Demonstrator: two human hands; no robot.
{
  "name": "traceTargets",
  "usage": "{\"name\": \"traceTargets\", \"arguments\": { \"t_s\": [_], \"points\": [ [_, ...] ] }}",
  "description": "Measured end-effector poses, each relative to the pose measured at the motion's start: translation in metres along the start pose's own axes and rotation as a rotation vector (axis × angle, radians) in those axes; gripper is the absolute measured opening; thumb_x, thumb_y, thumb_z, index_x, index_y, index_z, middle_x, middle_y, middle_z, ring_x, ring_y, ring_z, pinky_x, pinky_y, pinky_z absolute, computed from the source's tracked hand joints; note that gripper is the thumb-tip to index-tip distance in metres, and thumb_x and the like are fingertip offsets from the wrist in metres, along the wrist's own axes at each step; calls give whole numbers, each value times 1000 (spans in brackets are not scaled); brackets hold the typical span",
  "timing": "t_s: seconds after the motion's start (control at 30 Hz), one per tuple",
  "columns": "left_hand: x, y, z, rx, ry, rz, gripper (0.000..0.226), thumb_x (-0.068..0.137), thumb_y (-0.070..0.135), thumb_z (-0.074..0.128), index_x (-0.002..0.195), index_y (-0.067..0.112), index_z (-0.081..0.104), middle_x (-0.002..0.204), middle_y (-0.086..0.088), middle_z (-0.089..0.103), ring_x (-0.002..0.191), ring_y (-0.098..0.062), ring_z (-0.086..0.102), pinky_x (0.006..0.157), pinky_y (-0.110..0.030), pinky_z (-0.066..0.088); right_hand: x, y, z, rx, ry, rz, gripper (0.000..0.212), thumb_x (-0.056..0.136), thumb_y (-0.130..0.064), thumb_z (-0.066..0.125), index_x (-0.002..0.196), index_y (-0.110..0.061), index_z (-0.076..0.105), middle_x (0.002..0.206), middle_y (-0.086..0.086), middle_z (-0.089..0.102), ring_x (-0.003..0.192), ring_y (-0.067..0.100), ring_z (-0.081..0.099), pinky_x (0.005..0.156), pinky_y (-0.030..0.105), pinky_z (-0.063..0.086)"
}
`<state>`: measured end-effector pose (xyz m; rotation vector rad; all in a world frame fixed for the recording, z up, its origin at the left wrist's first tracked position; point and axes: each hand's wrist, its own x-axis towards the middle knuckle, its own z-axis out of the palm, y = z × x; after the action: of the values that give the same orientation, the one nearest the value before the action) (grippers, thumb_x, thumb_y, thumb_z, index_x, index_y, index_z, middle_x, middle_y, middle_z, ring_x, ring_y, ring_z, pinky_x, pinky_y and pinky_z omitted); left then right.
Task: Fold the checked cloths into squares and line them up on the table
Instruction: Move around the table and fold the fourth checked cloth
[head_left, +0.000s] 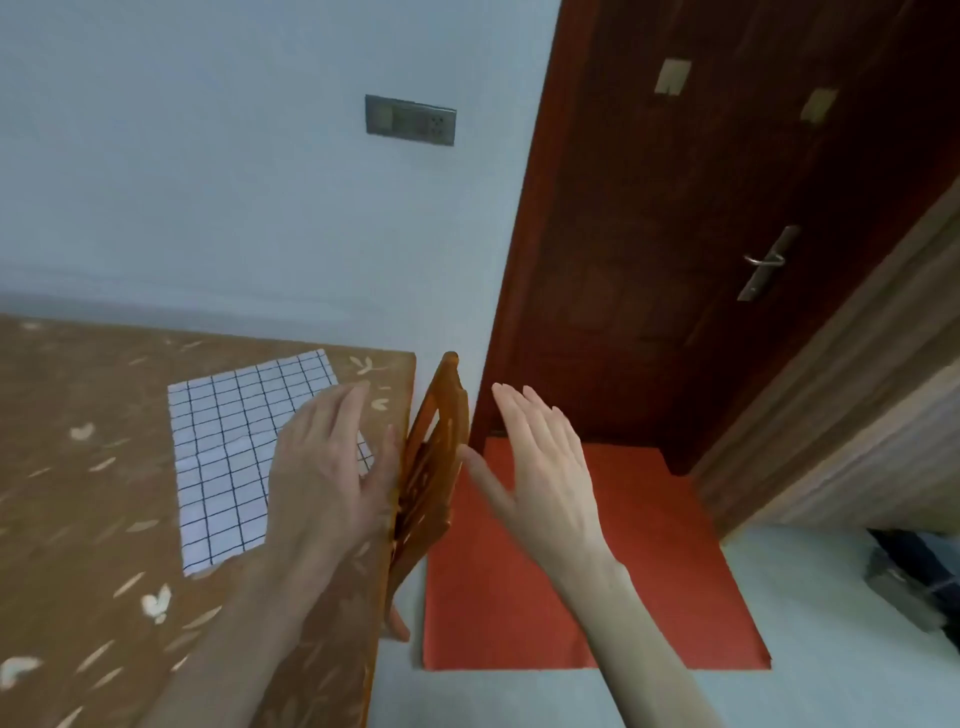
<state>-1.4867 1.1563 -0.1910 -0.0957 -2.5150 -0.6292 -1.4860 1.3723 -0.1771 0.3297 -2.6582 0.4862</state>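
A white cloth with a thin dark check (234, 457) lies flat, folded to a rough square, on the brown leaf-patterned table (78, 493) near its right edge. My left hand (327, 478) hovers flat over the cloth's right side, fingers together, holding nothing. My right hand (540, 467) is raised past the table's right edge, fingers spread and empty. No other checked cloth is in view.
An orange plastic chair back (431, 467) stands upright against the table's right edge, between my hands. A red mat (597, 571) lies on the floor before a dark wooden door (701, 234). A wall socket plate (410, 120) sits above. Dark objects (914, 582) lie at far right.
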Motion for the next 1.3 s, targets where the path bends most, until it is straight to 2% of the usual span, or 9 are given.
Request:
{"name": "traceTargets", "arguments": {
  "t_s": [0.27,0.37,0.5,0.8,0.93,1.13,1.3],
  "points": [
    [42,-41,10,151,58,-154,52,101,40,45,141,7,52,137,-11,59,129,-28,51,108,-45,42,91,-1,61,151,-53,-195,69,102,-62,47,154,-17,43,159,-2,46,154,16,30,126,43,25],
    [50,-58,21,172,92,-205,51,101,39,47,141,8,52,138,-9,59,129,-27,51,108,-41,40,121,-3,86,197,-82,-270,68,102,-61,46,152,-15,46,156,0,49,152,17,34,126,41,26],
    [63,-80,43,225,113,-284,49,101,37,48,141,9,54,139,-7,59,130,-24,50,108,-33,35,164,-2,125,263,-172,-338,69,101,-62,46,152,-16,44,157,2,48,152,19,34,125,44,29],
    [89,-124,100,284,120,-436,46,104,33,50,142,8,53,141,-6,58,131,-26,53,108,-43,43,238,8,226,336,-387,-521,70,103,-64,42,158,-22,36,162,-2,40,154,17,29,127,38,19],
    [101,-147,127,274,150,-460,43,103,29,51,140,6,54,139,-6,59,130,-26,54,109,-41,42,257,6,265,350,-433,-566,69,103,-63,42,157,-21,37,162,-3,40,153,15,30,126,39,22],
    [105,-207,155,256,89,-526,42,104,30,50,139,9,55,139,-4,59,130,-25,53,108,-41,42,271,4,331,347,-468,-564,65,102,-58,50,155,-22,41,157,-3,48,148,17,38,122,33,22],
    [94,-270,179,258,-37,-537,44,104,31,46,141,10,54,139,-4,59,131,-24,50,111,-39,39,265,0,393,329,-473,-589,62,102,-56,50,151,-18,48,150,1,55,144,21,45,120,40,33]
  ]
}}
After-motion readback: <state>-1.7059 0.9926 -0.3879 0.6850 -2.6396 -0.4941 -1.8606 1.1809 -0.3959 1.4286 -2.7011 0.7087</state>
